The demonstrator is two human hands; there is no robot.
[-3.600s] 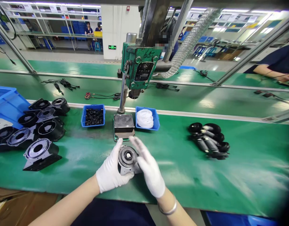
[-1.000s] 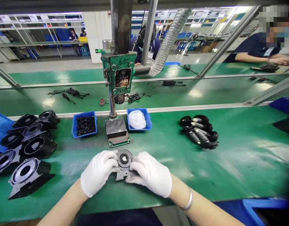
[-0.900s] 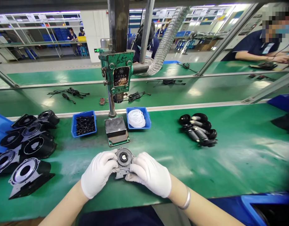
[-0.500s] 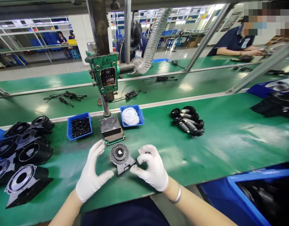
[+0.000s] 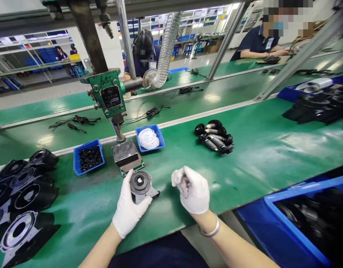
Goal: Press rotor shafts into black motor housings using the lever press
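My left hand [image 5: 133, 206], in a white glove, grips a black round housing [image 5: 141, 183] by its left side and lower edge. The housing has a stepped disc with a small bright centre and a flat bracket at its lower right. It is close in front of the metal block [image 5: 126, 152] under the press. To the right, apart from the housing, my gloved right hand [image 5: 194, 190] is held over the green mat with its fingers curled together. Whatever may be inside those fingers is hidden.
Blue bins of black rings [image 5: 89, 157] and white rings [image 5: 149, 138] flank the green press [image 5: 108, 93]. Several black housings [image 5: 23, 230] stand at left, and motor parts [image 5: 214, 137] lie at right. A blue crate [image 5: 294, 223] is at lower right. Co-workers sit beyond.
My left hand has closed on the housing, which it was beside before. My right hand has drawn away from it to the right and curled its fingers. The camera view has shifted and tilted.
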